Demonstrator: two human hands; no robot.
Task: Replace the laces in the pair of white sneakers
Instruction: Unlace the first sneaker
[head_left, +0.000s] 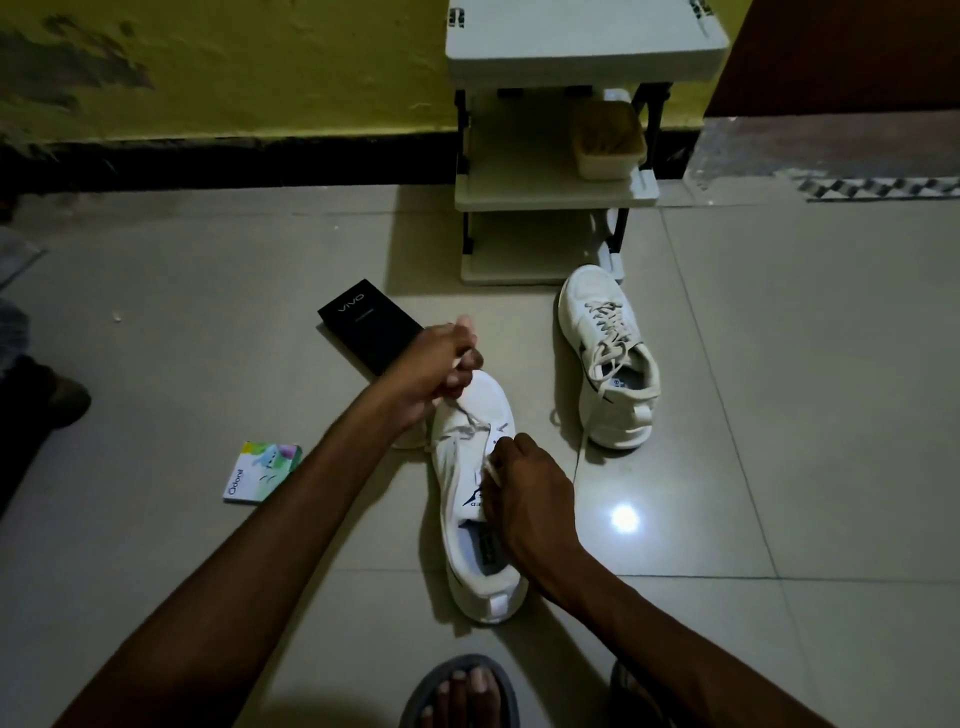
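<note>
A white sneaker (470, 551) lies on the tiled floor in front of me, toe pointing away. My left hand (439, 364) hovers over its toe and pinches a white lace (470, 418) that runs down to the lowest eyelets. My right hand (524, 493) rests on the right side of the tongue, its fingers curled on the lace by the eyelets. The second white sneaker (610, 358) stands further right with its lace threaded and loose ends trailing on the floor.
A black phone box (363, 325) lies just beyond my left hand. A small colourful box (262, 472) sits to the left. A white shoe rack (561, 171) holding a tub stands against the yellow wall. My sandalled foot (462, 693) is at the bottom edge.
</note>
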